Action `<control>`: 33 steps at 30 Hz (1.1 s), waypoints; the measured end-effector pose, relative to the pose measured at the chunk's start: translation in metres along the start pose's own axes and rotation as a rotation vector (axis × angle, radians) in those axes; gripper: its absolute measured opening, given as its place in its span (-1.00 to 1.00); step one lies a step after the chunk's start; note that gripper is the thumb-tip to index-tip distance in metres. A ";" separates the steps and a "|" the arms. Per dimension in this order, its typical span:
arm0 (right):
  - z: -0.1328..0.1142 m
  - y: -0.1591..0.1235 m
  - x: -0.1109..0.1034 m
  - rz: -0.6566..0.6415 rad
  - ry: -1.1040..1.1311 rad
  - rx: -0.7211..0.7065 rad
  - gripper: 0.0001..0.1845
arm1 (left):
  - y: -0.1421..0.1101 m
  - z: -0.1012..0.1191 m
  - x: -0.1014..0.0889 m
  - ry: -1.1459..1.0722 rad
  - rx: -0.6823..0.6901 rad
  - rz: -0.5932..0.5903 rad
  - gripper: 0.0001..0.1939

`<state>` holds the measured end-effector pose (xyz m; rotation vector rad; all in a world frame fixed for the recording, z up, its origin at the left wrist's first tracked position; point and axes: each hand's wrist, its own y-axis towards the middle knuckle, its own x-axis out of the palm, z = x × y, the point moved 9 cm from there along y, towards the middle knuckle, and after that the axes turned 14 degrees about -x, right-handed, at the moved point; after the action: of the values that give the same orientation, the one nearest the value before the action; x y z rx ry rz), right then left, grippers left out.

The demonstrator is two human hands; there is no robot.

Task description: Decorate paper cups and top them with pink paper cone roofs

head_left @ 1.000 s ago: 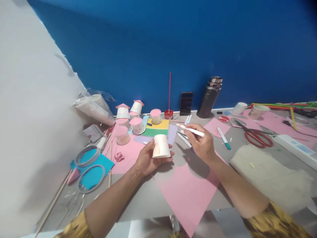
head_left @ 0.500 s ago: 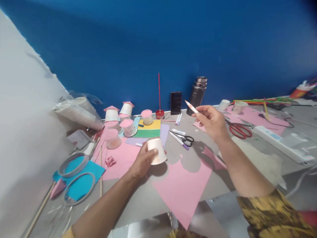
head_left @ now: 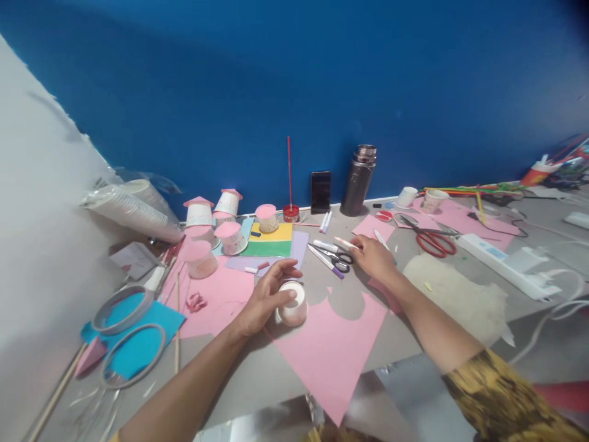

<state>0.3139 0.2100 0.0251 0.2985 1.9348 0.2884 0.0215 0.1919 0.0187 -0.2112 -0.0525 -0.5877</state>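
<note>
A white paper cup (head_left: 291, 310) stands upside down on the table at the edge of a cut pink paper sheet (head_left: 338, 350). My left hand (head_left: 269, 298) is beside it, fingers spread and raised, the thumb over or against the cup's top. Low over the table on the right, my right hand (head_left: 375, 258) pinches a white marker (head_left: 345, 242) with a pale orange tip. Just left of that hand lie black-handled scissors (head_left: 343, 263) and a purple-capped marker (head_left: 326, 263). A white pen (head_left: 381, 239) lies behind the right hand.
Several cups topped with pink paper (head_left: 199, 212) stand at the back left near bagged cups (head_left: 131, 205). A dark flask (head_left: 359, 181) and a phone (head_left: 321, 191) are by the blue wall. Red-handled scissors (head_left: 436, 243) and a power strip (head_left: 506, 267) lie right; tape rings (head_left: 133, 356) left.
The cup has gone from my left hand's grip down to the table, and the left fingers have opened. My right hand has lowered the marker to near the table.
</note>
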 end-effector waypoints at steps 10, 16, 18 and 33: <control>-0.006 -0.005 0.009 -0.010 -0.091 -0.009 -0.78 | -0.002 -0.007 0.008 0.163 -0.088 -0.225 -0.21; -0.004 -0.009 0.007 0.059 -0.026 -0.007 -0.57 | -0.002 -0.004 0.013 0.241 -0.142 -0.128 -0.43; -0.003 -0.010 0.008 0.083 -0.001 -0.020 -0.56 | -0.001 0.001 0.011 0.268 -0.108 -0.033 -0.50; -0.003 -0.009 0.022 0.120 -0.006 -0.197 -0.78 | 0.001 0.001 0.006 0.179 -0.072 -0.016 -0.50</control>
<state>0.3027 0.2086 0.0035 0.2851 1.8684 0.5521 0.0267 0.1896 0.0206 -0.2274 0.1408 -0.6233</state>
